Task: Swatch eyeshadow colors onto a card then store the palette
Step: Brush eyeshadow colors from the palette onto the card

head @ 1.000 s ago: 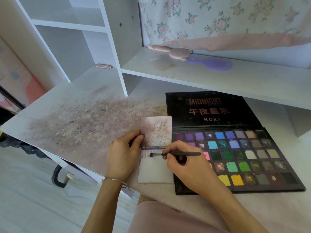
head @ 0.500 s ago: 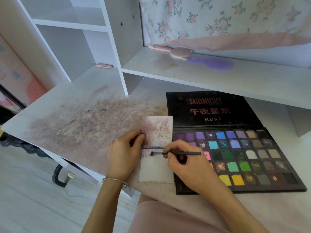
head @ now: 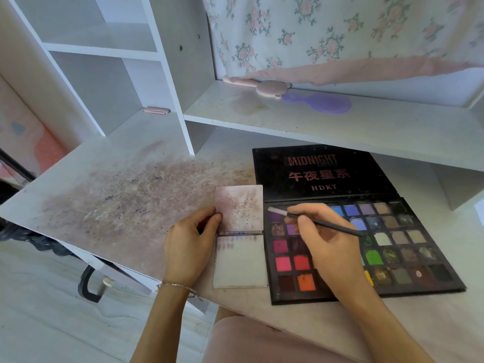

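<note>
Brush, pinched in right hand, being carried off swatch card onto eyeshadow palette purple pans: reloading being judged. Card edge being pinched by left hand.

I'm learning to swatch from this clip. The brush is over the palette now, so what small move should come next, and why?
Probably dip the brush tip into the purple pan beneath it. The right hand holds it over the palette top left corner, while the left hand steadies the card, which is mostly bare below its few streaks.
</note>
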`<state>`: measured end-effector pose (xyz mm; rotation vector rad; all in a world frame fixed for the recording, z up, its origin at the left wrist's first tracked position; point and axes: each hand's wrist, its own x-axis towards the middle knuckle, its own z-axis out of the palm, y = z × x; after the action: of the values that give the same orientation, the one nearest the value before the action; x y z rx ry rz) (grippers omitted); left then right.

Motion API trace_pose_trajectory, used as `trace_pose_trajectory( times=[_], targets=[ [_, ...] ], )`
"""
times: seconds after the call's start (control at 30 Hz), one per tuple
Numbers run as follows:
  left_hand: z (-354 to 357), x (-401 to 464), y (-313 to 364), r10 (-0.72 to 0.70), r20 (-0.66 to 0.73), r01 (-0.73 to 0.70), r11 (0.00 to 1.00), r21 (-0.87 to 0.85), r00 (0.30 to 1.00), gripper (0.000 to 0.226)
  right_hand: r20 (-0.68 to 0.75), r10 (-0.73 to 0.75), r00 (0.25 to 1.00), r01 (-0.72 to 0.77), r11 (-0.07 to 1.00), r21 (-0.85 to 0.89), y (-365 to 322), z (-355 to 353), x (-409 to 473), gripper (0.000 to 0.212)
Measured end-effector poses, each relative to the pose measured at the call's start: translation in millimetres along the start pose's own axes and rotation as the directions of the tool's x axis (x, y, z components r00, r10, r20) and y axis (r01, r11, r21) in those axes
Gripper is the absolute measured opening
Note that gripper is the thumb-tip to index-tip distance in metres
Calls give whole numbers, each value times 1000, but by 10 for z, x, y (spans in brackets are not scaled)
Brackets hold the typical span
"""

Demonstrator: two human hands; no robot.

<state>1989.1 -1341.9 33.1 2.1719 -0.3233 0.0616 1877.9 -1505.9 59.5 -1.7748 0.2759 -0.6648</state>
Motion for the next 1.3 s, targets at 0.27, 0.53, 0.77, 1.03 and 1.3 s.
trace_pose_trajectory(
  times=[0.27, 0.53, 0.77, 1.03, 1.3],
  targets=[
    [-4, -11, 13, -5, 0, 5, 1000, 5, 1000, 20, -210, 43, 977, -54, 997, -46, 85, -591, -45, 31],
    [-8, -27, 21, 22, 4, -22, 999, 29, 1000, 20, -319, 45, 947, -113, 974, -198, 299, -858, -109, 32],
    [-5, -28, 23, 48, -2, -48, 998, 41, 999, 20, -181, -38, 983, -38, 916, -399, 311, -818, -102, 27],
    [-4, -28, 15, 46, -5, -46, 997, 56, 999, 22, -96, -49, 994, -4, 874, -486, 324, -800, -95, 18],
    [0, -31, 26, 57, -15, -56, 998, 33, 998, 17, -132, -28, 991, -33, 897, -441, 317, -818, -102, 26]
  ],
)
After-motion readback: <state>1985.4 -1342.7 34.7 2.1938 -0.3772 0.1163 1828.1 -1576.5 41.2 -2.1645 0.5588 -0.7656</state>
